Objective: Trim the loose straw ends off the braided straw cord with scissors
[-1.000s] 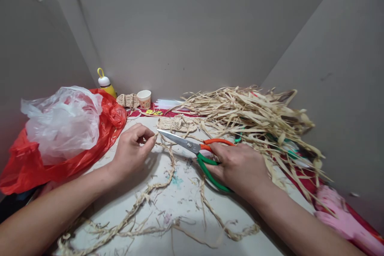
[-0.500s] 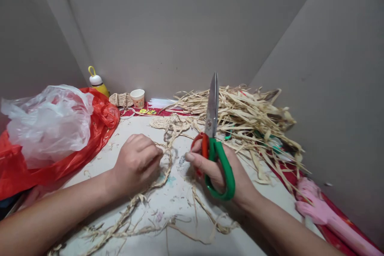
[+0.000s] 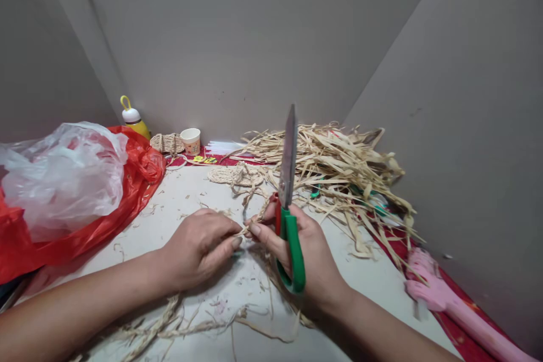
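Note:
My left hand (image 3: 203, 246) pinches a braided straw cord (image 3: 245, 231) between thumb and fingers, over the middle of the table. Right beside it, the thumb and forefinger of my right hand (image 3: 311, 254) grip the same cord. Scissors (image 3: 288, 167) with green and red handles also hang in my right hand, blades pointing up and closed together. Just beyond the hands lies a flat woven straw piece (image 3: 223, 175), shaped like a sole. More braided cord (image 3: 159, 325) trails across the near part of the table, partly hidden below my left forearm.
A heap of loose straw strips (image 3: 339, 158) covers the back right. Red and clear plastic bags (image 3: 72, 175) fill the left side. Along the back stand a yellow bottle (image 3: 136, 120), a paper cup (image 3: 190, 141) and another woven piece (image 3: 167, 143). A pink object (image 3: 441, 294) lies at the right edge.
My right hand has moved left with the scissors and now meets my left hand at the cord. The scissors have turned more edge-on. The view has shifted slightly.

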